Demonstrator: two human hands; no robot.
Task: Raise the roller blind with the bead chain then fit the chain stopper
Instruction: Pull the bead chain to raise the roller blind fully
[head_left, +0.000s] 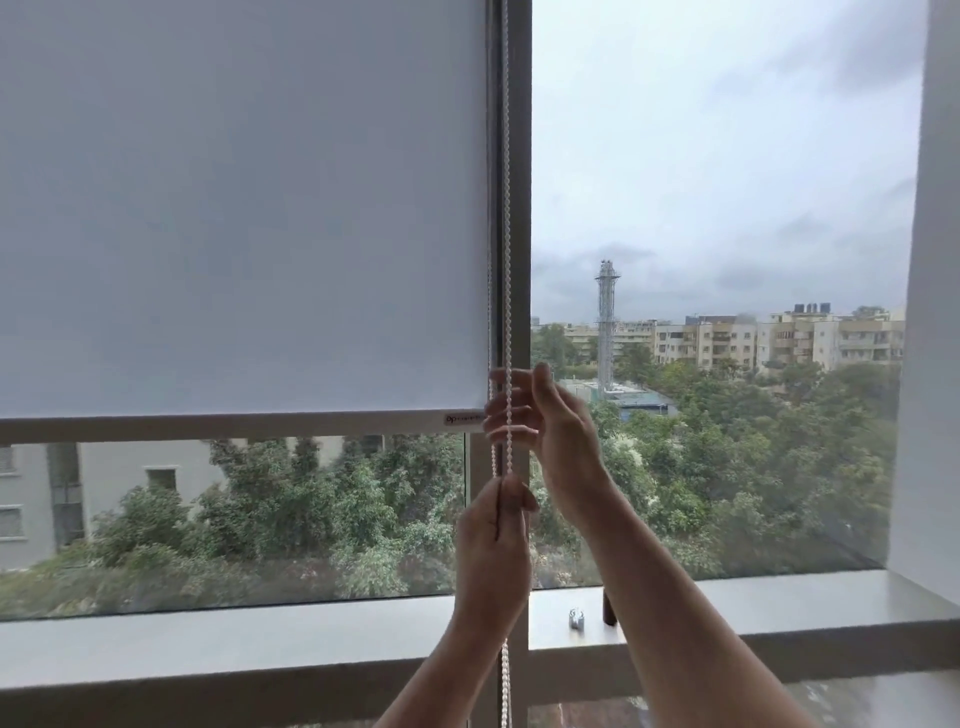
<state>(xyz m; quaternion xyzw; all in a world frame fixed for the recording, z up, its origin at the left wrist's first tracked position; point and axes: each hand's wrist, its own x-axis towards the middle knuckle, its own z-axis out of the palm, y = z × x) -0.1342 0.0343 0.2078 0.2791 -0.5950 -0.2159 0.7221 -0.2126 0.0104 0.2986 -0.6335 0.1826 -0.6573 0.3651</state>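
bead chain (506, 208) gripped by both hands, left hand (493, 540) below right hand (545, 421).

A single head-worn wide-angle view faces forward, roughly level, straight at a window from close range. The roller blind (244, 208) fills the left, open glass the right, a white wall (930, 364) bounds the far right. The window ledge (311, 629) crosses low, nearest the camera, with both forearms rising from the bottom edge.
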